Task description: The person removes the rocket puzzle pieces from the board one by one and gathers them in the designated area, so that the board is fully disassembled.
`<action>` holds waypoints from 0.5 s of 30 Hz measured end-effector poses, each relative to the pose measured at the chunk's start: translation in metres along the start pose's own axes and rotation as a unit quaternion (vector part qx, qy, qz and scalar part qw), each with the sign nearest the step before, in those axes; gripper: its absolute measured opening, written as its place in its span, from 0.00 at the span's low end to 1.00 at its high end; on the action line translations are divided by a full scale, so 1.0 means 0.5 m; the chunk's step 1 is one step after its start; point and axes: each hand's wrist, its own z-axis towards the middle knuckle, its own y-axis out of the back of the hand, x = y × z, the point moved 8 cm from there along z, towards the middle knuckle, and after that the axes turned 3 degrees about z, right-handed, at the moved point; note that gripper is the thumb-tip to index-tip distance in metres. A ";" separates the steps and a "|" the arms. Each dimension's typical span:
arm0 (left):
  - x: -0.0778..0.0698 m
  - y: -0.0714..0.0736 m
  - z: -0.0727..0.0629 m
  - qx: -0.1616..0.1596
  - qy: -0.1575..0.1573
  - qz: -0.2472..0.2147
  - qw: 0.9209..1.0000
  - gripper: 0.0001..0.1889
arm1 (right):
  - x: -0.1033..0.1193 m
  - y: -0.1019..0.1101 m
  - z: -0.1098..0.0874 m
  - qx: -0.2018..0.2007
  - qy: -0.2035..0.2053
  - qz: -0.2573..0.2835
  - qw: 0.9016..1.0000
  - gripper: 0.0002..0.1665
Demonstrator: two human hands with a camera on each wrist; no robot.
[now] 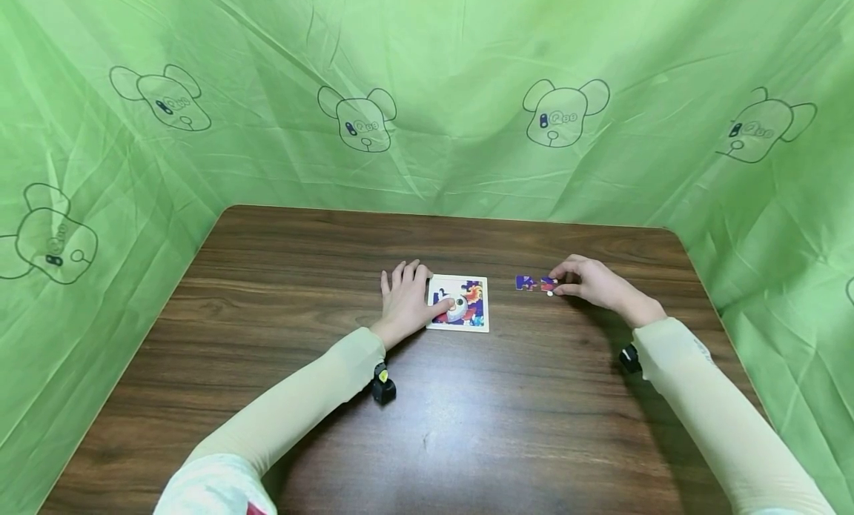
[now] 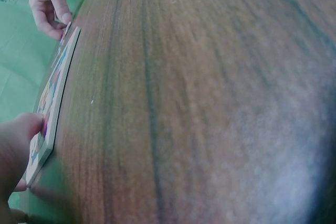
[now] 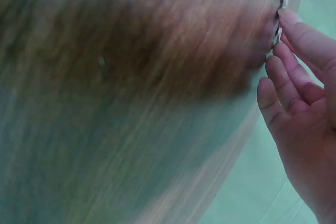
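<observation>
A square jigsaw puzzle [image 1: 475, 324] with a white frame lies flat on the table, its picture showing a white creature's face among purple, red and orange patches. Pale bare spots show in its upper left part. My left hand [image 1: 407, 302] rests at its left side, fingers spread on the table and thumb laid over the picture. Right of the frame is a loose purple puzzle piece [image 1: 524, 283]. Beside that one, my right hand [image 1: 590, 281] pinches another puzzle piece [image 1: 548, 284], purple and red, between thumb and fingers at table level. In the right wrist view the piece shows only edge-on.
The dark brown wooden table [image 1: 494, 433] has rounded far corners. Green cloth [image 1: 460, 159] with bear-head drawings hangs behind it and at both sides. A small black device [image 1: 383, 385] sits on the left wrist, another black device [image 1: 629, 358] on the right.
</observation>
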 end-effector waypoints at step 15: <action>0.000 -0.002 0.001 0.001 0.000 0.001 1.000 0.37 | 0.004 -0.002 -0.003 0.014 -0.001 0.001 1.000 0.16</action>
